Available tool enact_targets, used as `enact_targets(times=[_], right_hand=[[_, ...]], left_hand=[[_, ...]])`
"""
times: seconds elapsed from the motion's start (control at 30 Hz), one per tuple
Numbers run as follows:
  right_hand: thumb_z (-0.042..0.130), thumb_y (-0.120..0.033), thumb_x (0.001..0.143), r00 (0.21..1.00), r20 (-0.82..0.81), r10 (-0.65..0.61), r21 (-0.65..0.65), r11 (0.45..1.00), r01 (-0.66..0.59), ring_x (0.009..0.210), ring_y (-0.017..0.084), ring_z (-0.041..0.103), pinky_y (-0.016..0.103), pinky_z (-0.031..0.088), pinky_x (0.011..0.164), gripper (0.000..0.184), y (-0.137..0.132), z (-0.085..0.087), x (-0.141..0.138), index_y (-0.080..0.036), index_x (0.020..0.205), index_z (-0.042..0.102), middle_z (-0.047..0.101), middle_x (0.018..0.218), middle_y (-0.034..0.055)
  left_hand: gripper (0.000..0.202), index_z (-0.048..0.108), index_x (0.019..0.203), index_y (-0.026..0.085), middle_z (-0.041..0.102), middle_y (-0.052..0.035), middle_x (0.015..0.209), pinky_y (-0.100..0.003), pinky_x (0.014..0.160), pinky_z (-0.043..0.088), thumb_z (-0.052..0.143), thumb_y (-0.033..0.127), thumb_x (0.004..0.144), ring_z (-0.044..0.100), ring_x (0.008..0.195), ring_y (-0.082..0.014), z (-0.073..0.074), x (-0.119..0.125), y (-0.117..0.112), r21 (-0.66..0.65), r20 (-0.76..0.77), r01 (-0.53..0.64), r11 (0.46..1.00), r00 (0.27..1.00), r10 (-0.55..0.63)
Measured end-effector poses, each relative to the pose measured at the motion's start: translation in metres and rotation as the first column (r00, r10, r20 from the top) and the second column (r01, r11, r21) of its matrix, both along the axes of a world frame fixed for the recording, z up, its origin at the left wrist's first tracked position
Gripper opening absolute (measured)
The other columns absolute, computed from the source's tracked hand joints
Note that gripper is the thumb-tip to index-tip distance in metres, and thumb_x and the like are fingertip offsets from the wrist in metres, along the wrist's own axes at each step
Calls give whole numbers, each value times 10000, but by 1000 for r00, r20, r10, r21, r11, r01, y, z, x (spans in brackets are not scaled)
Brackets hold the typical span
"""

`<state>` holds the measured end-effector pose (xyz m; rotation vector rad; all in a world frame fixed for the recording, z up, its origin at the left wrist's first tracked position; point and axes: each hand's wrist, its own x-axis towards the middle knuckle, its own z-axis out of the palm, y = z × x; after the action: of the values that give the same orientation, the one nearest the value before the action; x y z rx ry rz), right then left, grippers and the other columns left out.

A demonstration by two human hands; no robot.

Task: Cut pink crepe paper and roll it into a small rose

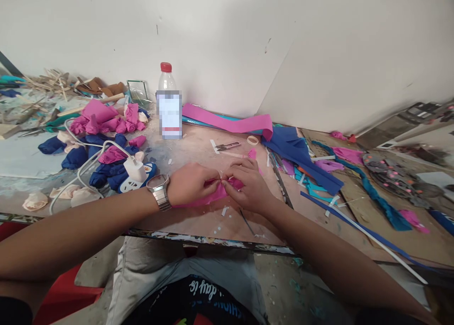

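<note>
Surface: worn brown wooden workbench, set in a corner of white walls and strewn with offcuts.
Left hand: the left hand rests on the bench at centre, fingers curled together, thumb and fingertips pinching the bright pink soft sheet piece. A silver metal wristwatch sits on the wrist.
Right hand: the right hand meets the left at the fingertips, fingers pressed together, pinching the same piece from the opposite side.
Work piece: lies on the bench near the front edge, between and partly under both hands.
Behind hands: small metal thread snips and a pale tape ring; farther back, a clear plastic bottle with a red cap and a long pink strip.
Left side: heap of rolled pink and dark blue pieces, with a white power adapter just beside it.
Right side: folded dark blue sheet.
</note>
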<state>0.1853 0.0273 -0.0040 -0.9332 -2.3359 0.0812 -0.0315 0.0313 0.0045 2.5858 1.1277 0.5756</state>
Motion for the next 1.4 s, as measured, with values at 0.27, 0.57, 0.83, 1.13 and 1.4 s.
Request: enact_targets(times=[0.27, 0.57, 0.83, 1.13, 1.4], right_hand=[[575, -210, 904, 999, -43, 2, -144, 989, -9, 985, 245, 594, 436, 392, 916, 83, 1, -2, -1, -213, 843, 631, 696, 843, 36], [602, -264, 927, 998, -65, -17, -162, 987, 6, 963, 234, 608, 427, 390, 944, 113, 3, -2, 0, -228, 830, 648, 712, 837, 21], [587, -278, 947, 999, -47, 27, -158, 987, -34, 960, 237, 596, 428, 375, 933, 108, 4, -4, 2, -217, 868, 628, 714, 871, 32], [584, -260, 947, 999, 19, 49, -103, 994, -47, 888, 214, 598, 442, 316, 984, 108, 3, -2, 2, -215, 851, 602, 702, 850, 26], [545, -195, 922, 996, 22, 87, -117, 990, -84, 883, 216, 596, 422, 352, 918, 69, 4, -5, 0, -210, 857, 562, 692, 860, 38]], left_hand=[[274, 707, 883, 217, 772, -28, 825, -308, 561, 231, 492, 327, 1013, 664, 678, -166, -6, -2, 2, 159, -175, 68, 985, 984, -39], [312, 711, 956, 207, 778, -54, 882, -312, 586, 315, 442, 344, 1033, 712, 770, -215, 1, -2, 1, 55, -196, 30, 998, 980, -19], [229, 702, 889, 204, 736, -49, 768, -308, 578, 267, 517, 325, 951, 643, 669, -194, 2, -2, 1, 13, -126, 51, 999, 991, -49], [242, 726, 889, 193, 736, -28, 767, -283, 607, 320, 525, 324, 926, 607, 658, -158, 9, -6, 2, -165, 60, 86, 983, 995, -77], [255, 746, 897, 198, 753, -35, 764, -281, 601, 310, 527, 321, 941, 621, 640, -160, 4, -3, 2, -61, 24, 85, 995, 996, -83]])
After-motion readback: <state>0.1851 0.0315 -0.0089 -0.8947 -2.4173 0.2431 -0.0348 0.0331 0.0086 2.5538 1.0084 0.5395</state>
